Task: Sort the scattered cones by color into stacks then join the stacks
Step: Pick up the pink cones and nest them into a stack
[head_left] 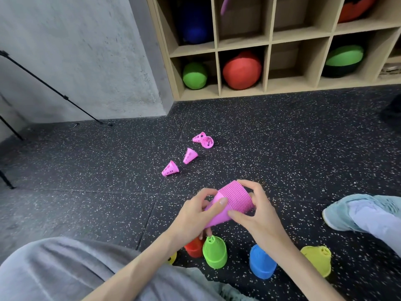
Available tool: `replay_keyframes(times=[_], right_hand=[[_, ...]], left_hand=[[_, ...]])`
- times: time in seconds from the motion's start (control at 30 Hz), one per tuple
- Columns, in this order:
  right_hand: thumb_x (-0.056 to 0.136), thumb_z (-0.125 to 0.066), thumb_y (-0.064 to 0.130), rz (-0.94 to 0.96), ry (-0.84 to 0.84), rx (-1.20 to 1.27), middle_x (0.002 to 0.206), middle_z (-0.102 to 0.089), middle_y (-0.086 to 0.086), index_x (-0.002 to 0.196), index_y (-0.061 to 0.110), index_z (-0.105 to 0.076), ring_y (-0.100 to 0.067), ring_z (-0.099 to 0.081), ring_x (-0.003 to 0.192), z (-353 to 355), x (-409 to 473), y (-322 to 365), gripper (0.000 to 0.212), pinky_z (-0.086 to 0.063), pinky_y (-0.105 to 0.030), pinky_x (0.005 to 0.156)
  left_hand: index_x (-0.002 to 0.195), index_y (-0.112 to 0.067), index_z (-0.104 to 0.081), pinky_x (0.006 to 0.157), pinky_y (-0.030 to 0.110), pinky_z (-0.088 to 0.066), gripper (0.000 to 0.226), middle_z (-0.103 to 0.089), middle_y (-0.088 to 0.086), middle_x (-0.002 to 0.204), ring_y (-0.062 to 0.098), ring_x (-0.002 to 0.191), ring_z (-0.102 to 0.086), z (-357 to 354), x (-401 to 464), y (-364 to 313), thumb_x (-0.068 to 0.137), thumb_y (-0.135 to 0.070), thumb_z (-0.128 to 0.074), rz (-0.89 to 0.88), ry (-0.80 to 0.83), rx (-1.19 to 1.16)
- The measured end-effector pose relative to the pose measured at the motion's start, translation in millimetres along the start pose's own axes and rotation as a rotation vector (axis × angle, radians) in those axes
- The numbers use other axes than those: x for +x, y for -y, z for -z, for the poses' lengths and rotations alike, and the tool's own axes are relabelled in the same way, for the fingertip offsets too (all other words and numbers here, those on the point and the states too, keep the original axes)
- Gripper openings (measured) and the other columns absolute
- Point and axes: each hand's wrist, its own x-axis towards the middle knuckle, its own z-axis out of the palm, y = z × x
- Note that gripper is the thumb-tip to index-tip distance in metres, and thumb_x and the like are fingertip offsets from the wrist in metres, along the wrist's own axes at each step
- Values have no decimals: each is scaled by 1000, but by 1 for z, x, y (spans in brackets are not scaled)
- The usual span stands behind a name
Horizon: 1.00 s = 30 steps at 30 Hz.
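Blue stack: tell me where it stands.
The blue stack stands upright on the floor near the bottom of the head view, between the green stack and the yellow stack.

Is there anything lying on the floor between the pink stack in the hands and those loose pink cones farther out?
Nothing visible. The pink stack is held in the left hand and right hand. Between it and the nearest loose pink cone there is only bare speckled floor. The other colour stacks stand nearer the person.

Loose cones [190, 155] lie beyond the stacks [215, 253], before shelves [267, 61].
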Motion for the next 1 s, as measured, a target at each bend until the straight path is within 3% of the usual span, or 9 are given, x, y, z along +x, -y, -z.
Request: replay_keyframes(times=[0.2, 0.33, 0.43, 0.5, 0.6, 0.67, 0.77, 0.93, 1.0], right_hand=[[83, -82, 19, -41, -38, -42, 109, -66, 8, 124, 51, -45, -5, -67, 90, -9, 18, -16, 64, -57, -33, 81], [81, -83, 24, -85, -88, -59, 105, -65, 7, 123, 51, -44, -12, -65, 93, -20, 34, -28, 63, -55, -39, 81], [82, -82, 23, -116, -137, -67, 107, -62, 11, 126, 45, -44, -12, -61, 98, -23, 50, -39, 62, -53, -35, 83], [83, -81, 21, -139, -153, -66, 108, -63, 12, 127, 42, -45, -10, -61, 96, -22, 60, -47, 61, -51, -31, 80], [85, -79, 17, -187, -160, -29, 97, -65, 8, 124, 43, -47, -8, -61, 78, -20, 72, -61, 57, -49, -24, 63], [84, -79, 15, -224, -164, -4, 95, -65, 9, 124, 45, -48, -4, -60, 75, -19, 77, -69, 59, -47, -19, 59], [81, -82, 15, -299, -145, 36, 98, -68, 12, 122, 50, -48, 2, -62, 80, -21, 83, -78, 64, -46, -22, 68], [76, -86, 18, -387, -99, 20, 91, -71, 12, 117, 56, -46, 0, -63, 89, -32, 94, -93, 69, -42, -19, 75], [72, -89, 19, -409, -91, 15, 92, -72, 15, 118, 55, -48, 2, -63, 93, -35, 97, -97, 71, -46, -26, 85]], left_hand=[[143, -31, -49, 51, 38, -55, 49, -73, 0, 92, 14, 60, -67, 11, 14, 15, 98, -49, -60, -7, 9, 92], [142, -32, -49, 60, 48, -62, 46, -73, -2, 101, 17, 69, -73, 28, 39, 23, 99, -50, -56, -14, 94, 206], [133, -32, -59, 68, 41, -61, 39, -71, -9, 105, 13, 78, -71, 51, 85, 37, 102, -53, -47, -49, 81, 403], [134, -29, -58, 70, 38, -60, 39, -69, -10, 113, 10, 76, -68, 74, 127, 56, 103, -50, -48, 22, 55, 501], [142, -24, -52, 86, 37, -58, 46, -61, 4, 135, 17, 99, -67, 106, 187, 98, 101, -45, -57, 158, 14, 664], [147, -23, -47, 91, 38, -55, 54, -52, 12, 139, 24, 105, -63, 120, 216, 125, 99, -42, -63, 258, -22, 772], [154, -26, -35, 107, 51, -47, 67, -38, 18, 148, 35, 128, -50, 129, 245, 160, 97, -40, -67, 370, -78, 865], [162, -29, -18, 116, 60, -35, 89, -14, 15, 167, 40, 148, -28, 139, 277, 202, 92, -33, -74, 410, -102, 890], [163, -25, -12, 117, 60, -34, 101, -23, 15, 165, 38, 147, -33, 143, 288, 214, 88, -27, -79, 396, -97, 842]])
